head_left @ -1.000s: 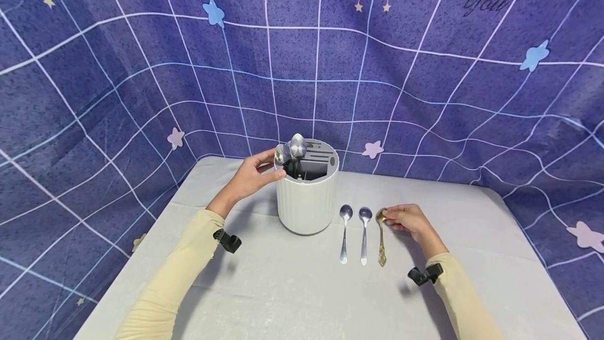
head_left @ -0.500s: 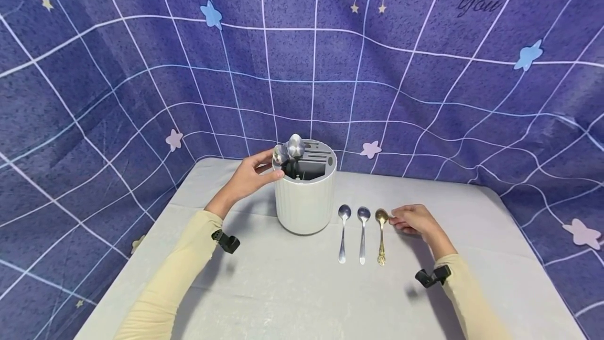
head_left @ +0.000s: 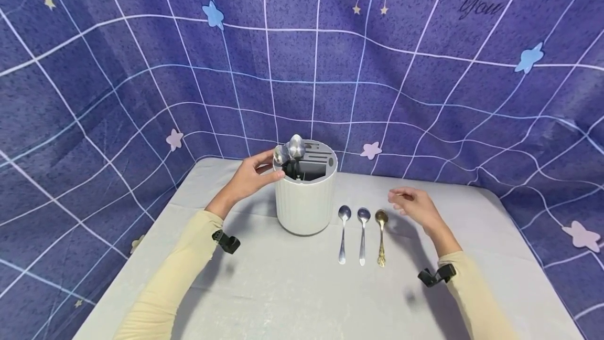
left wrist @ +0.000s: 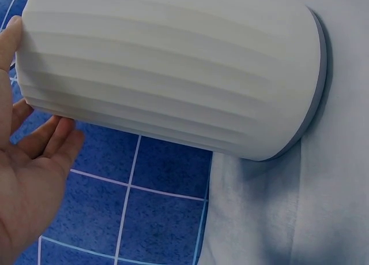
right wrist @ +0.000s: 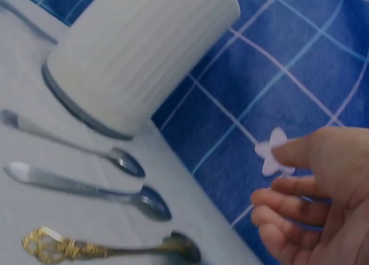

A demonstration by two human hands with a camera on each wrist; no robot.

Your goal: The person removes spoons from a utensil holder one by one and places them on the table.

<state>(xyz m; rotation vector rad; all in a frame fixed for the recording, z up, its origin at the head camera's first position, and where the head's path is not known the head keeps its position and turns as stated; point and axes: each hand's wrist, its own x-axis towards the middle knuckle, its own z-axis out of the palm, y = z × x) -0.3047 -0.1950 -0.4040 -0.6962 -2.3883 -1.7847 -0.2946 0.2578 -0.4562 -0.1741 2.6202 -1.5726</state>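
A white ribbed utensil holder (head_left: 305,206) with a grey slotted top stands on the table. Two silver spoons (head_left: 296,147) poke bowl-up from its left side. My left hand (head_left: 247,177) grips the holder's upper left side, thumb toward the front and fingers behind; in the left wrist view its fingertips touch the ribbed wall (left wrist: 173,74). Right of the holder lie two silver spoons, a left one (head_left: 343,232) and a middle one (head_left: 363,235), then a gold spoon (head_left: 381,237) with an ornate handle. My right hand (head_left: 417,206), fingers loosely bent and holding nothing, hovers beyond the gold spoon's bowl.
A pale cloth covers the table (head_left: 283,298). Behind it and along the left hangs a purple-blue curtain (head_left: 292,56) with grid lines and stars, close behind the holder. Black wrist cameras (head_left: 226,241) sit on both sleeves.
My right hand has let go of the gold spoon's bowl, drawn right and then lifted away toward the back. The gold spoon still lies in its row. My left hand has stayed put.
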